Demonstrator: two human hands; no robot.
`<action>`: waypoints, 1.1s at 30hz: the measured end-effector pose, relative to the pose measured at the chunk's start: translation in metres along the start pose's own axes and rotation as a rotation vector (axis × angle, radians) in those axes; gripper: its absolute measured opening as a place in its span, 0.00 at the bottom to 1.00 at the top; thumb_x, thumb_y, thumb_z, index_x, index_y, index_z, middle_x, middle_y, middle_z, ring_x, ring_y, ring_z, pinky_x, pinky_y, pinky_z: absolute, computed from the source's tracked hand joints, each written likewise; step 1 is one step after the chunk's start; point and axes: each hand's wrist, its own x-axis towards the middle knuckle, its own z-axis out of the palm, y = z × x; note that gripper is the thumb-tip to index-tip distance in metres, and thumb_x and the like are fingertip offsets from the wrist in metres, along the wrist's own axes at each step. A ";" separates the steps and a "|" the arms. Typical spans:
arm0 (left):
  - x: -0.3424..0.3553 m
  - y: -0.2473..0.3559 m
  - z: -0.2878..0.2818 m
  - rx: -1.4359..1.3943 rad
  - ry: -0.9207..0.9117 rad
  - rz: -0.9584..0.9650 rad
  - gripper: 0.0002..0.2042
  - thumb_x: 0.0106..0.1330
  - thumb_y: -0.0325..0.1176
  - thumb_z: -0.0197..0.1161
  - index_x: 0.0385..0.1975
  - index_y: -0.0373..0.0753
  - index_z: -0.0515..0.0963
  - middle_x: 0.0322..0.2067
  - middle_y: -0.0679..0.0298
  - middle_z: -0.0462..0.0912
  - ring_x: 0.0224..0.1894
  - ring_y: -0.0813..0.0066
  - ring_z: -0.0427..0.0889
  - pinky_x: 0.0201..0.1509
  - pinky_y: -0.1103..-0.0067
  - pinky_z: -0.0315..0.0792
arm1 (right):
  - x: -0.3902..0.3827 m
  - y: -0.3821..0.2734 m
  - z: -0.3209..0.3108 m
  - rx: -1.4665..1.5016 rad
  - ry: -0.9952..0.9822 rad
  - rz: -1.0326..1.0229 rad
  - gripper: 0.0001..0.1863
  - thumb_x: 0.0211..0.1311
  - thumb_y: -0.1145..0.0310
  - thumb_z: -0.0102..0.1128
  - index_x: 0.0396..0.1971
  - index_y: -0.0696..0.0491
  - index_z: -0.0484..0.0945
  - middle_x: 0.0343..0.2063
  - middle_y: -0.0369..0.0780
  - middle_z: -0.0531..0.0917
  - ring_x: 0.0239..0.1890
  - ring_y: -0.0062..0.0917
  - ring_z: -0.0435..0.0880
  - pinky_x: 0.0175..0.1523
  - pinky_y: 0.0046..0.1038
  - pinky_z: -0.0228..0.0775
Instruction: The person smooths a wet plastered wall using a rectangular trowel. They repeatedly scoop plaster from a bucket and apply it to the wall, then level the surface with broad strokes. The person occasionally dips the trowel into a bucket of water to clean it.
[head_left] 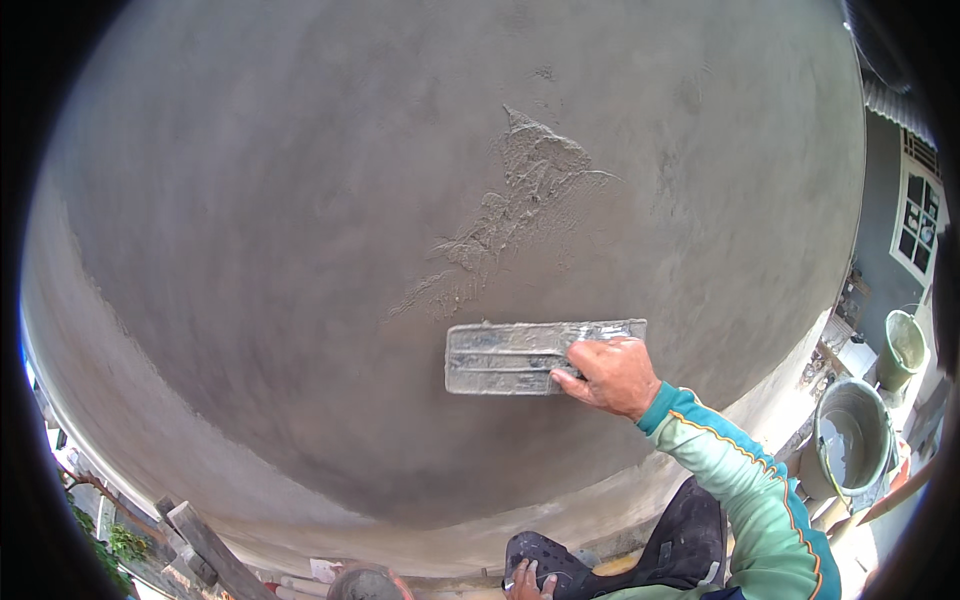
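My right hand (615, 376) is closed round the handle of a grey, mortar-smeared plastering float (495, 360). The float's long flat blade lies level against the plastered wall (300, 260), or very near it. Just above it, a ragged patch of rough mortar (540, 165) stands out from the smoother grey plaster and trails down to the left. Low in view, my left hand (528, 583) rests on my dark-trousered knee, its visible fingers apart and holding nothing; part of it is cut off by the lower edge.
To the right stand a large bucket (850, 435) with grey watery contents and a smaller bucket (903, 345). Another round container (368, 583) sits below the wall. A wooden post (215, 550) rises at lower left. A house window (915, 220) shows far right.
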 end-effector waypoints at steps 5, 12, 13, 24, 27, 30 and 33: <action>0.010 0.019 -0.008 -0.087 -0.067 -0.083 0.31 0.75 0.52 0.66 0.69 0.36 0.76 0.70 0.48 0.77 0.73 0.43 0.75 0.78 0.47 0.62 | 0.029 0.086 -0.060 0.943 0.678 0.782 0.16 0.82 0.56 0.64 0.36 0.51 0.77 0.17 0.27 0.72 0.15 0.11 0.66 0.20 0.22 0.59; 0.014 0.013 -0.001 -0.044 -0.064 -0.035 0.32 0.76 0.54 0.65 0.71 0.36 0.75 0.72 0.47 0.76 0.73 0.43 0.74 0.78 0.46 0.61 | 0.110 -0.019 -0.026 0.744 0.367 0.550 0.18 0.77 0.58 0.69 0.35 0.58 0.78 0.19 0.34 0.77 0.25 0.17 0.69 0.31 0.29 0.68; 0.010 0.016 -0.007 -0.055 -0.081 -0.067 0.32 0.76 0.54 0.65 0.71 0.36 0.74 0.72 0.47 0.76 0.73 0.43 0.74 0.78 0.46 0.61 | 0.119 -0.046 -0.015 0.641 0.296 0.470 0.18 0.75 0.57 0.70 0.37 0.59 0.78 0.18 0.42 0.79 0.21 0.25 0.77 0.31 0.33 0.71; 0.016 0.003 -0.003 -0.074 -0.160 -0.210 0.32 0.70 0.54 0.69 0.69 0.41 0.78 0.74 0.53 0.74 0.74 0.51 0.72 0.76 0.50 0.63 | 0.069 -0.213 0.152 0.154 -0.487 -0.092 0.19 0.76 0.53 0.63 0.39 0.56 0.77 0.21 0.45 0.88 0.22 0.40 0.90 0.27 0.39 0.82; 0.008 0.007 -0.019 -0.107 -0.041 -0.163 0.31 0.76 0.52 0.65 0.71 0.36 0.74 0.73 0.49 0.74 0.75 0.44 0.71 0.79 0.47 0.61 | 0.033 -0.193 0.128 0.226 -0.482 -0.053 0.20 0.74 0.49 0.65 0.40 0.54 0.78 0.24 0.45 0.89 0.24 0.41 0.91 0.28 0.40 0.82; -0.001 -0.005 -0.001 -0.139 -0.099 -0.274 0.31 0.70 0.54 0.69 0.68 0.41 0.80 0.73 0.55 0.74 0.74 0.50 0.72 0.74 0.50 0.64 | 0.013 -0.120 0.066 0.422 0.116 0.309 0.17 0.70 0.55 0.74 0.39 0.53 0.81 0.20 0.41 0.83 0.22 0.36 0.87 0.29 0.37 0.77; 0.017 0.004 -0.001 -0.103 -0.166 -0.233 0.32 0.69 0.56 0.69 0.67 0.42 0.80 0.73 0.57 0.74 0.73 0.49 0.73 0.72 0.49 0.65 | 0.000 0.001 0.000 0.822 0.544 0.695 0.13 0.84 0.60 0.60 0.37 0.52 0.77 0.20 0.27 0.71 0.17 0.10 0.63 0.22 0.20 0.57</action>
